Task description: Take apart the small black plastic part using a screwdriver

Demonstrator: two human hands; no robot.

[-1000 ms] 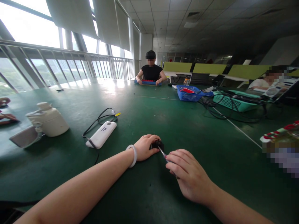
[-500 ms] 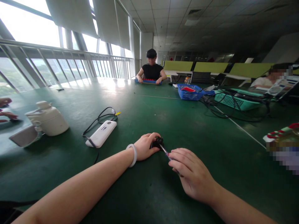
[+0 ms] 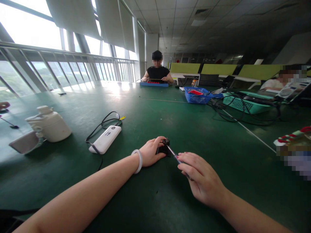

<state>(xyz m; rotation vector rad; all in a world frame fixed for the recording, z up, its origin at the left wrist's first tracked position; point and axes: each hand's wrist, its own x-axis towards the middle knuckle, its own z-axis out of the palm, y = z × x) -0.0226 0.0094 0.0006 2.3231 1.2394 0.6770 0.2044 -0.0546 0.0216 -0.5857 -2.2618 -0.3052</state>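
Observation:
Near the middle of the green table (image 3: 145, 119), my left hand (image 3: 152, 152) grips a small black part (image 3: 166, 141) between thumb and fingers. Dark material also shows under the part, between thumb and forefinger; its shape is hard to make out. My right hand (image 3: 202, 178) is closed round a screwdriver (image 3: 173, 152) with a slim metal shaft. The shaft slants up and left, and its tip meets the black part. My fingers hide most of the screwdriver's handle.
Left of my hands lie a white power bank (image 3: 106, 139) with a black cable and a beige bottle (image 3: 53, 124). Blue (image 3: 198, 98) and green (image 3: 247, 105) baskets with cables stand back right. Across the table, a person (image 3: 157, 72) sits behind a blue tray (image 3: 153, 84).
My right hand and the screwdriver have shifted slightly right. The black part shows more above my left fingers. The person across has lifted something thin from the blue tray.

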